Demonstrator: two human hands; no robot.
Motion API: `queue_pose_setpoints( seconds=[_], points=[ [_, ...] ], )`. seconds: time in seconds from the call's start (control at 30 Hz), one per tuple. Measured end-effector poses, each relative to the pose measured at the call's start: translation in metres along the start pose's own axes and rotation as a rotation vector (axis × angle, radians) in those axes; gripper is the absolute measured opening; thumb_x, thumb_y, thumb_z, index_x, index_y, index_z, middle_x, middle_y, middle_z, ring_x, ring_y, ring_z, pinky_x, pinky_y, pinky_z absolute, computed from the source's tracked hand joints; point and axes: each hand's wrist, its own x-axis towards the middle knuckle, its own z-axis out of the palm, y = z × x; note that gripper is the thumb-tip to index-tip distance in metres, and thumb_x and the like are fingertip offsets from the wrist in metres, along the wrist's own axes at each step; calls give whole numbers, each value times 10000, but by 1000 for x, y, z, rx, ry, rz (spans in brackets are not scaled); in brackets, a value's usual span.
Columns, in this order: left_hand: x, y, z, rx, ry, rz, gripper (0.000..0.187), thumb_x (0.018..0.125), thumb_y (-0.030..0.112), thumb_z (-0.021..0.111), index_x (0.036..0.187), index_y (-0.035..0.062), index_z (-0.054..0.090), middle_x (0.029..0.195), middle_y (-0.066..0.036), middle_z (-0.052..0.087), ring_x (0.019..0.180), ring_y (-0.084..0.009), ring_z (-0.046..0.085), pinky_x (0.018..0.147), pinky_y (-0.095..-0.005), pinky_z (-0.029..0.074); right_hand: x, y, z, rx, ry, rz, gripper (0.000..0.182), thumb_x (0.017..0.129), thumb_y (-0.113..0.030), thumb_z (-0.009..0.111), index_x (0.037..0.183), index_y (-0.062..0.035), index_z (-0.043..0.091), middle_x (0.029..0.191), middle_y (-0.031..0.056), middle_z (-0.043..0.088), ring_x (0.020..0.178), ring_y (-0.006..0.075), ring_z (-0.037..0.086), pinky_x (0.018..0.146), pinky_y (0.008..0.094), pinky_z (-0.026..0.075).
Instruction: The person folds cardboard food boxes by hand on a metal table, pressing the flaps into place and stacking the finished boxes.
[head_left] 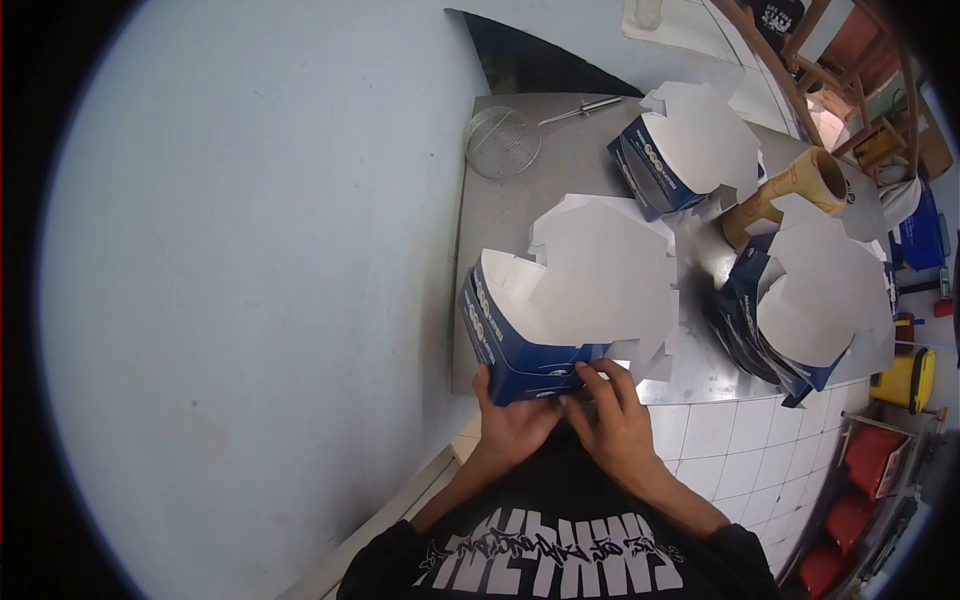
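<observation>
While both hands (570,425) grip the nested blue boxes (530,350) at the metal table's (690,385) near edge, bare steel separates them from the strainer (503,143).

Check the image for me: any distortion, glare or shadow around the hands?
Head view: fisheye bend, black corners; head view: glare on the steel table, faint shading on the wall; head view: left hand, right hand and held box fairly clear, smallest print unreadable.

Metal table (580,160), wire strainer (503,142), open blue boxes (700,140), yellowish roll (780,197)
</observation>
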Motion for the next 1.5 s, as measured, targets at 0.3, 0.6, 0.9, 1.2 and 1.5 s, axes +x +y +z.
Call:
queue_pose_setpoints(
  seconds=[0.3,0.6,0.9,1.2,1.5],
  points=[
    [-2,-1,5,1,59,17,796,875,722,428,1434,154,415,1392,-118,502,1273,-303,475,1030,-475,412,2,3,-4,-52,-47,-58,428,817,-76,751,1206,-21,580,1175,149,545,800,238,687,621,331,578],
    [-2,-5,0,19,84,47,781,883,723,407,1421,158,436,1401,-119,498,1262,-308,485,1034,-490,406,-2,0,-5,-46,-84,-35,426,849,-138,716,1240,-34,583,1193,180,565,841,299,690,642,365,588],
    [-3,2,3,113,22,117,868,841,707,512,1475,136,353,1435,-156,463,1301,-367,459,1093,-570,352,0,-11,-41,115,-174,19,476,895,-211,658,1315,-30,525,1202,199,582,933,359,669,735,406,580],
    [0,14,-18,119,-48,86,1026,778,716,606,1530,143,207,1551,-151,283,1400,-407,311,1117,-657,276,-24,66,-237,-718,229,568,614,643,-11,812,1209,-138,610,1375,187,486,1219,391,528,1040,436,441],
    [2,16,-27,157,-116,28,1027,777,737,584,1533,153,205,1553,-142,292,1394,-412,330,1099,-674,287,-50,138,-264,-388,203,828,1048,484,-191,929,1414,-199,446,1542,246,284,1446,400,264,1148,512,319]
  ],
)
